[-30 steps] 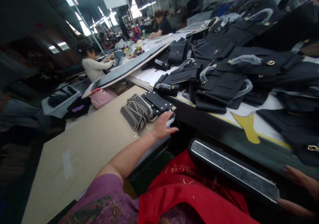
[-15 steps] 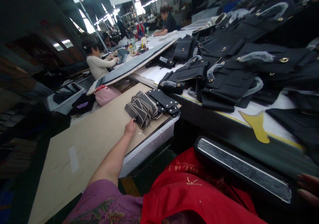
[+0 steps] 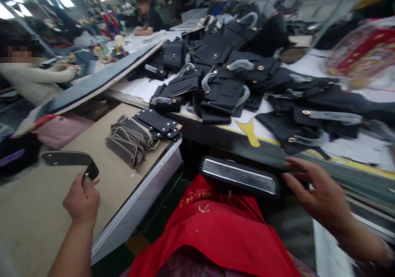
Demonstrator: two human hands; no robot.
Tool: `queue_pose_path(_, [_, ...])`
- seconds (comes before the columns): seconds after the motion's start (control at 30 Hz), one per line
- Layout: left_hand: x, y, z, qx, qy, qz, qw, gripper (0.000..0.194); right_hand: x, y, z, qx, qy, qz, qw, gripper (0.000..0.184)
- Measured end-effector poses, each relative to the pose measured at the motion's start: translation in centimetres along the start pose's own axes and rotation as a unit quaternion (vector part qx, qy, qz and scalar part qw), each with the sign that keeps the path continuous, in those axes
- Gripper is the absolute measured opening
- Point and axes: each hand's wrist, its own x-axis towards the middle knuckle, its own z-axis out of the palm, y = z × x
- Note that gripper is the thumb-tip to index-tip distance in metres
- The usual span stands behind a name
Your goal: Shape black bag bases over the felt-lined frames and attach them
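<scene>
My left hand (image 3: 82, 201) is closed on one end of a long black leather strap piece (image 3: 66, 159) with rivets, holding it above the tan board (image 3: 37, 199). A fanned stack of similar strap pieces (image 3: 128, 139) lies on that board to the right, with black riveted pieces (image 3: 159, 123) beside it. My right hand (image 3: 317, 188) hovers with fingers spread next to the right end of a black bag body (image 3: 239, 177) resting on the red cloth (image 3: 216, 236) over my lap.
A long worktable (image 3: 345, 149) ahead carries several black handbags (image 3: 222, 92) with gold hardware and a yellow cut-out shape (image 3: 249, 133). A slanted grey board (image 3: 101, 79) leans at the left. Other people sit at tables at the left and far back.
My left hand took a strap piece off the stack and drew it back to the left. My right hand came forward to the bag's end. The view swung right.
</scene>
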Motion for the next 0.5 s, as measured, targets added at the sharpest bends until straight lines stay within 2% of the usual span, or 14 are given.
queue_pose_path(0.03, [-0.9, 1.9, 0.1, -0.030, -0.035, 0.065, 0.997, 0.041, 0.0, -1.2, 0.3, 0.037, 0.012, -0.041, 0.998, 0.049])
queue_pose_path(0.1, [-2.7, 6.1, 0.3, -0.165, -0.170, 0.159, 0.958, 0.034, 0.1, -3.6, 1.0, 0.061, 0.004, -0.141, 0.988, 0.061])
queue_pose_path(0.17, [-4.3, 10.5, 1.0, -0.309, -0.291, 0.157, 0.892, 0.029, 0.2, -5.1, 1.5, 0.073, -0.043, -0.179, 0.980, 0.072])
queue_pose_path(0.2, [-4.9, 12.4, 1.7, -0.363, -0.342, 0.127, 0.857, 0.027, 0.1, -5.3, 1.5, 0.084, -0.082, -0.166, 0.979, 0.073])
queue_pose_path(0.27, [-6.0, 15.4, 3.5, -0.432, -0.426, 0.048, 0.793, 0.024, -0.5, -4.8, 1.4, 0.127, -0.195, -0.094, 0.968, 0.057])
queue_pose_path(0.33, [-6.9, 17.2, 5.7, -0.459, -0.497, -0.023, 0.736, 0.026, -1.4, -3.3, 1.2, 0.202, -0.312, -0.010, 0.928, 0.032])
queue_pose_path(0.37, [-7.3, 17.8, 6.6, -0.462, -0.528, -0.048, 0.711, 0.028, -2.0, -2.4, 1.1, 0.247, -0.345, 0.028, 0.905, 0.027])
queue_pose_path(0.43, [-8.0, 18.8, 8.2, -0.455, -0.574, -0.081, 0.676, 0.033, -2.9, -0.6, 1.1, 0.334, -0.350, 0.105, 0.869, 0.028])
queue_pose_path(0.5, [-8.3, 19.7, 9.3, -0.437, -0.599, -0.095, 0.664, 0.038, -3.3, 0.8, 1.4, 0.387, -0.312, 0.207, 0.843, 0.029])
